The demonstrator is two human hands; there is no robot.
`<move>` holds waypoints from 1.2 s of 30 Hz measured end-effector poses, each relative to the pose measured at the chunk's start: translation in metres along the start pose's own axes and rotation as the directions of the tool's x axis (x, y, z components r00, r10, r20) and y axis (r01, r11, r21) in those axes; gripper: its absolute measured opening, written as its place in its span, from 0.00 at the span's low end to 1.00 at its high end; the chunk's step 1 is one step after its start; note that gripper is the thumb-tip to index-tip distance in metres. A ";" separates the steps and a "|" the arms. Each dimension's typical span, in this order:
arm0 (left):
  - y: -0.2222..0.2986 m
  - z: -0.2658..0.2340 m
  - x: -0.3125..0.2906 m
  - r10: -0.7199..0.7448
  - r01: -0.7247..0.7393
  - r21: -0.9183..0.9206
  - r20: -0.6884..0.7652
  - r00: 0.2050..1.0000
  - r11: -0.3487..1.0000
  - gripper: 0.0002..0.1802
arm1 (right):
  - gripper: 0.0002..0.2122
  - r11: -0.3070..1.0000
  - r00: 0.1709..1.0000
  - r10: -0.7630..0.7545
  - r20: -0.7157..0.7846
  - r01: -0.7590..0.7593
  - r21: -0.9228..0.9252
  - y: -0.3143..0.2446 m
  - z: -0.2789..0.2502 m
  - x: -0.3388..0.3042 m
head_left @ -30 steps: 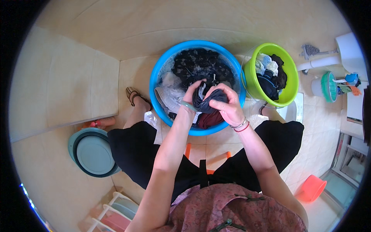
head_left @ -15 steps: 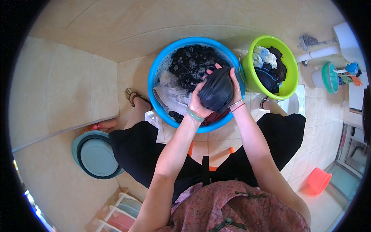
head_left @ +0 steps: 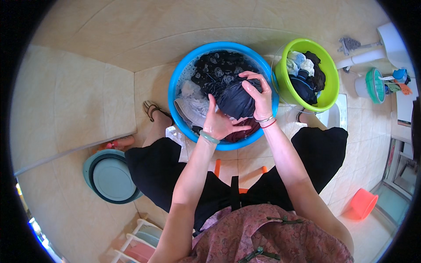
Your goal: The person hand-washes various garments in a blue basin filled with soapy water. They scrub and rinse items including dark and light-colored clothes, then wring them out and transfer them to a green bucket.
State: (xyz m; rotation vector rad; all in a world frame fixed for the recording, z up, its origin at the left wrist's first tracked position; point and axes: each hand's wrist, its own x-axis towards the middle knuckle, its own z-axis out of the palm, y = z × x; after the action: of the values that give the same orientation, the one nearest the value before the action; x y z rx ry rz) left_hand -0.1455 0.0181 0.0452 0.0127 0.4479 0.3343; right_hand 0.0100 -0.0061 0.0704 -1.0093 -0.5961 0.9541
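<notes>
A bunched dark cloth (head_left: 237, 100), wet and wrinkled, is held above the blue basin (head_left: 173, 83). My right hand (head_left: 262, 100) curls round its right side, fingers over the top. My left hand (head_left: 219, 123) has thumb and fingers spread wide at the lower left of the bundle; whether it touches the cloth is hard to tell. Inside the basin, sudsy water surrounds black laundry (head_left: 219, 65) at the back. Pale laundry (head_left: 193, 105) lies at the left, and a dark red cloth (head_left: 243, 133) at the front, partly hidden by my hands.
Right of the basin stands a lime-green bucket (head_left: 332, 85) with white and dark clothes in it. A grey-green tub (head_left: 113, 179) is at the left, a coral bucket (head_left: 364, 204) at the lower right. A small green-lined bin (head_left: 370, 86) stands farther right.
The dark bundle has shifted slightly left and lower. My left hand has loosened from it, moved left and spread its fingers. My right hand has come round over its top right.
</notes>
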 end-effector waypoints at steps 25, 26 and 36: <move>0.017 0.080 0.005 0.337 -0.424 0.490 0.859 0.386 -0.762 0.12 | 0.15 0.491 0.688 0.528 0.498 -0.726 0.482 0.022 -0.009 0.027; 0.017 0.078 0.004 0.301 -0.417 0.463 0.867 0.397 -0.782 0.12 | 0.14 0.433 0.605 0.403 0.687 -0.787 0.439 0.013 -0.003 0.035; 0.005 0.066 -0.004 0.032 -0.395 0.195 0.923 0.383 -0.898 0.10 | 0.18 0.785 0.589 0.619 0.519 -0.438 -0.439 -0.006 0.024 0.065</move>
State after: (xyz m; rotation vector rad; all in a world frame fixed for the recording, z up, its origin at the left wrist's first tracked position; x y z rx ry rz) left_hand -0.1218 0.0253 0.1070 2.6811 0.1908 1.0997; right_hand 0.0241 0.0601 0.0863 -1.1211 -1.0473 1.8557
